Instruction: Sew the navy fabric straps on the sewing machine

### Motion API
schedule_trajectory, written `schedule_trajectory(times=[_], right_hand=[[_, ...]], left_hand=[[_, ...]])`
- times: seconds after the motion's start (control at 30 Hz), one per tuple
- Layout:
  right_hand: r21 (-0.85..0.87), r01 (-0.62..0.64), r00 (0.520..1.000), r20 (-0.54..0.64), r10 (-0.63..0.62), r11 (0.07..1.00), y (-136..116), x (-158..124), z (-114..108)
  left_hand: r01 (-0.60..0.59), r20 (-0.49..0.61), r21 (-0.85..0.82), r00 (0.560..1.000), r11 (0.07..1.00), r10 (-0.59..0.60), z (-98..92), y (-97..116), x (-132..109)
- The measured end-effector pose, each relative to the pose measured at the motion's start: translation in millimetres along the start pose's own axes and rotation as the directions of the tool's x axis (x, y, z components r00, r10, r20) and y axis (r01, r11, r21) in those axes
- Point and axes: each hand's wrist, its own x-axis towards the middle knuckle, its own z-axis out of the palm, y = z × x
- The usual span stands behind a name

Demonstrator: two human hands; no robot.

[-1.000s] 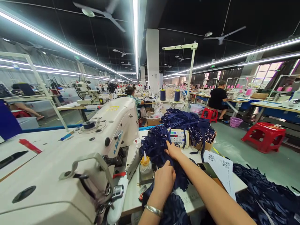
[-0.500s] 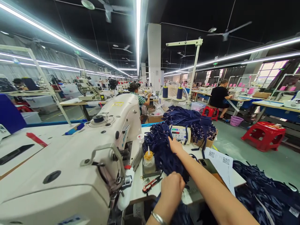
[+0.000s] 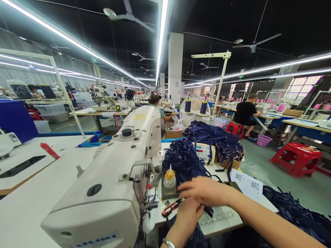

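Observation:
My left hand, with a bracelet at the wrist, is closed above the front edge of the sewing table. What it grips, if anything, is hidden. Across and just beyond it lies my right hand, its fingers stretched out to the left; no held thing shows. The two hands overlap. Behind them a heap of navy straps with small metal rings covers the table, and one strap end pokes out below my right hand. Red-handled thread snips lie left of my hands. More navy fabric hangs below.
A white sewing machine fills the left. Near its needle end stand a small bottle in a tray and a control panel. A second strap pile, a printed sheet and a red stool are further right.
My right hand has come back from the strap heap toward my left hand, its fingers now stretched out over it. The view has shifted, so the scene sits slightly lower and further right.

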Motion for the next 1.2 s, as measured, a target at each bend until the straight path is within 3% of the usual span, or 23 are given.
schedule_trajectory(times=[0.07,0.13,0.33,0.53,0.7,0.93,1.07,1.2], right_hand=[[-0.003,0.178,0.981,0.077,-0.178,0.984,-10,-11,13],[-0.041,0.210,0.973,0.108,-0.205,0.977,-8,-13,30],[-0.244,0.070,0.996,0.067,-0.055,0.967,24,3,65],[-0.341,-0.058,0.998,-0.037,0.048,0.938,20,17,85],[-0.356,-0.122,0.992,-0.079,0.100,0.926,10,20,95],[-0.362,-0.214,0.977,-0.079,0.198,0.907,-1,28,104],[-0.367,-0.308,0.951,-0.091,0.295,0.878,-1,28,104],[-0.365,-0.373,0.926,-0.095,0.364,0.853,-1,26,99]], left_hand=[[-0.037,0.001,-0.036,0.999,0.999,0.037,2.0,-4,-2],[-0.086,-0.004,-0.067,0.996,0.994,0.086,3.0,-7,-5],[-0.194,-0.109,-0.137,0.978,0.971,0.180,-3.8,-14,-20],[-0.178,-0.168,-0.079,0.972,0.981,0.163,7.5,-26,-43],[-0.192,-0.099,-0.019,0.977,0.981,0.189,20.0,-35,-61],[-0.239,0.072,0.078,0.970,0.968,0.234,18.6,-31,-76],[-0.239,0.151,0.016,0.960,0.971,0.234,27.4,-33,-86],[-0.144,0.121,-0.132,0.980,0.981,0.160,34.6,-40,-106]])
